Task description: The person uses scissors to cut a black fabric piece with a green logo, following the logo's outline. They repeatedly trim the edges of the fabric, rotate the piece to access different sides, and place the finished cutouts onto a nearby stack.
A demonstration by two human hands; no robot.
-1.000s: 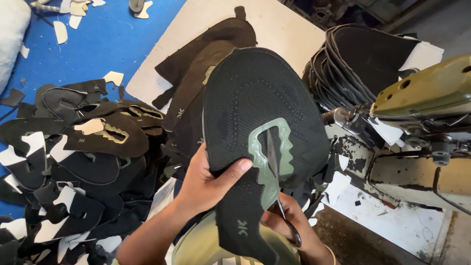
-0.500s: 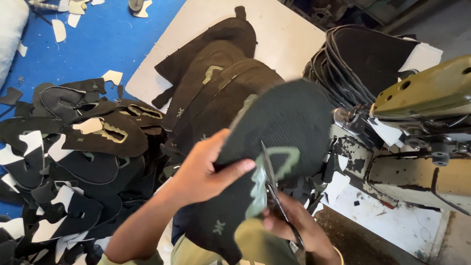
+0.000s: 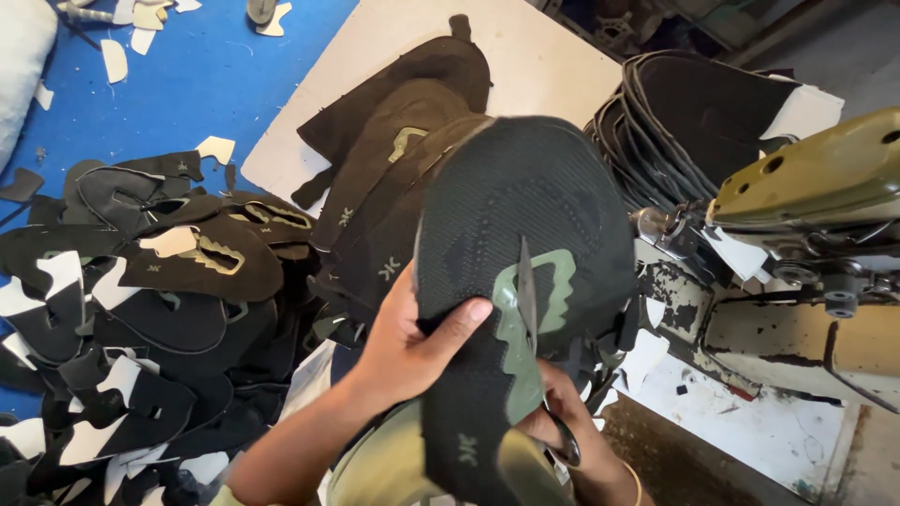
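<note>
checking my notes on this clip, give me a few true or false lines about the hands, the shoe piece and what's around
1. The left hand grips the black shoe upper. True.
2. The right hand holds scissors. True.
3. The upper has a red patch. False: the patch is green.
4. The floor is yellow. False: it is blue.
5. A sewing machine stands to the right. True.
6. The pile of cut pieces lies right of the hands. False: it lies left.

Bright, even daylight, soft shadows, mild glare on the pale board (image 3: 553, 56), slight motion blur.
</note>
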